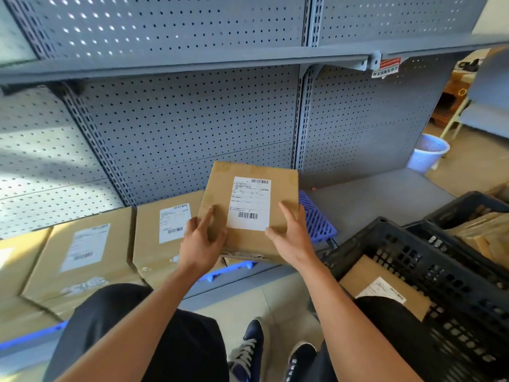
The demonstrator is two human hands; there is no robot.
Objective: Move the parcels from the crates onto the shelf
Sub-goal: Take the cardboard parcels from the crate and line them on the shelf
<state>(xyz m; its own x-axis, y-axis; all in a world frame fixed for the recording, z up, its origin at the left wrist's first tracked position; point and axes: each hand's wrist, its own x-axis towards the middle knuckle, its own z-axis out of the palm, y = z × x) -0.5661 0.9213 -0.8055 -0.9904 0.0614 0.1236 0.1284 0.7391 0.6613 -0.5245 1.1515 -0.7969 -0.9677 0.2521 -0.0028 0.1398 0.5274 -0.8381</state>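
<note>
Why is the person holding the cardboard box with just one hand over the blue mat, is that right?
Not quite. The head view shows both hands on the cardboard box: the left hand holds its left edge and the right hand its right edge. It is indeed over the blue mat.

Sunlight patches on pegboard [41, 150] left; wide-angle bending at edges; left boxes [82, 252] motion-blurred.

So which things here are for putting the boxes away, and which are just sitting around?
For the job: the held parcel, left hand, right hand, shelved parcels, black crate with a parcel inside, bottom shelf.

Just there: white bin, red sticker, blue mat.
</note>
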